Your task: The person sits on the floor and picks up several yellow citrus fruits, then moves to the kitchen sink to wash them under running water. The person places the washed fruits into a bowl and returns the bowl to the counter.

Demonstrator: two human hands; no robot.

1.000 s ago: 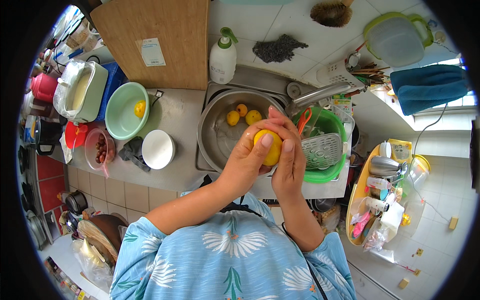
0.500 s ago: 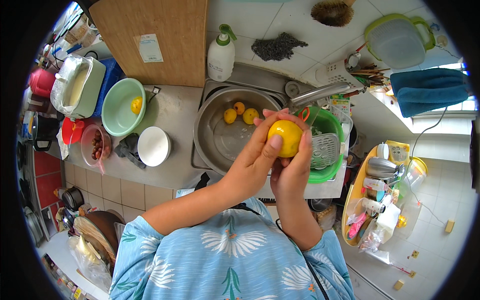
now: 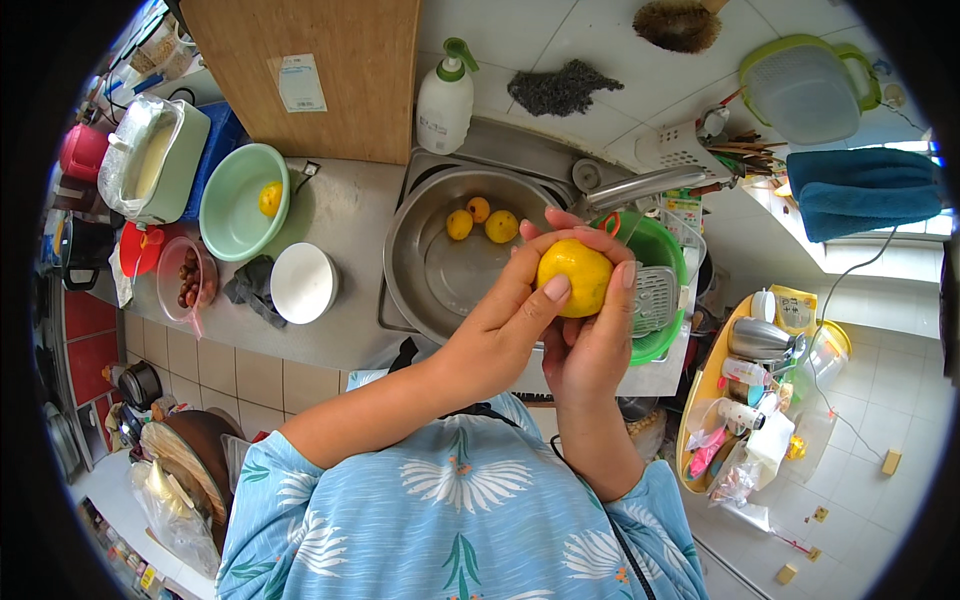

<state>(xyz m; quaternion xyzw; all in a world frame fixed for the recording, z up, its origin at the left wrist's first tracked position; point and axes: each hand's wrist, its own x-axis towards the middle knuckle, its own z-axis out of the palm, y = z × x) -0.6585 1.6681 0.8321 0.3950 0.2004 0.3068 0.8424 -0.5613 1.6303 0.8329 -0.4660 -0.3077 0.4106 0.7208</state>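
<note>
A round yellow citrus fruit (image 3: pixel 575 275), shiny as if wet, is cupped between my two hands above the right rim of the sink basin. My left hand (image 3: pixel 505 315) wraps it from the left, thumb across its front. From below and the right, my right hand (image 3: pixel 592 350) closes on it, thumb against its side. Beneath them sits a round steel basin (image 3: pixel 412 275) in the sink. Several more citrus fruits (image 3: pixel 501 227) lie together inside it. One more fruit (image 3: pixel 270 198) rests in a pale green bowl (image 3: pixel 225 225) on the left counter.
A white bowl (image 3: pixel 304 284) and a pink bowl of brown-red fruits (image 3: pixel 172 290) stand left of the basin. The steel faucet (image 3: pixel 645 187) reaches in from the right, over a green basin (image 3: pixel 660 345). A pump bottle (image 3: pixel 444 105) stands behind the basin.
The citrus fruit stays between both hands and has turned slightly. My left thumb has slid a little across it. The whole view has shifted a little.
</note>
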